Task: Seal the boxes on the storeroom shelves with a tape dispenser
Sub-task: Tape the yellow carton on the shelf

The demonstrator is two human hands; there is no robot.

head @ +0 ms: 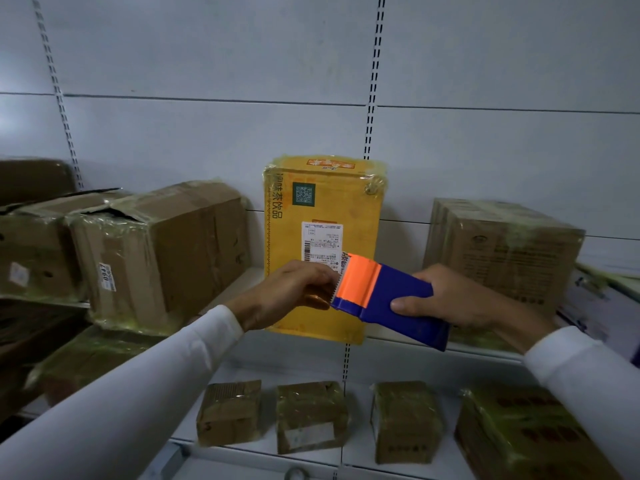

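Note:
A blue tape dispenser (398, 303) with an orange front and a toothed blade is gripped by my right hand (457, 299) in front of the shelves. At the blade, the fingers of my left hand (291, 292) pinch the brown tape end. Behind both hands a tall yellow box (322, 209) with a white shipping label stands upright on the middle shelf, wrapped in clear tape. Its lower part is hidden by the dispenser and my hands.
Brown taped boxes sit left (162, 251) and right (502, 247) of the yellow box. Several small taped boxes (311, 417) stand on the lower shelf. The white back wall carries slotted uprights (372, 77). A tape roll (296, 474) lies at the bottom edge.

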